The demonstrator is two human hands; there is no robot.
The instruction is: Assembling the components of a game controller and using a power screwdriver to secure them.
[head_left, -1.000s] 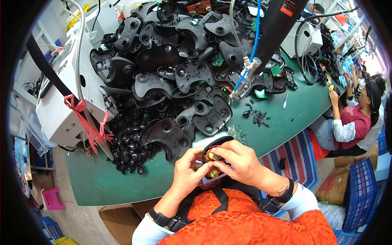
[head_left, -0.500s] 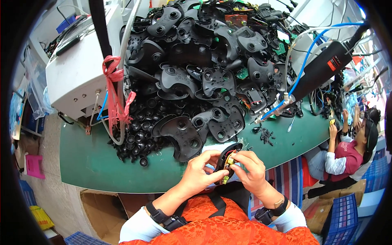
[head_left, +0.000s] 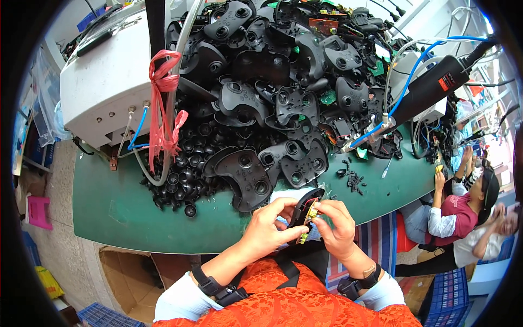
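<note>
Just off the table's near edge, my left hand (head_left: 266, 228) is closed around a black game controller shell (head_left: 299, 211), tilted up on edge. A small circuit board (head_left: 311, 213) with yellow-green parts stands along the shell's right side. My right hand (head_left: 339, 229) pinches that board between thumb and fingers. Whether the board is seated in the shell or slightly apart from it, I cannot tell. Behind my hands, several loose black controller shells (head_left: 248, 177) lie on the green table (head_left: 131, 218).
Small round black caps (head_left: 188, 177) are heaped at the left, beside a white machine (head_left: 106, 82) with red ribbon (head_left: 163, 82). Tiny black parts (head_left: 354, 180) lie right of the shells. A black electric screwdriver (head_left: 430, 90) hangs at the right. Another person (head_left: 457, 210) sits beyond it.
The whole view has shifted a little. The board between my right fingers has tilted steeper against the shell, while my left hand keeps its grip. A further person shows at the far right.
</note>
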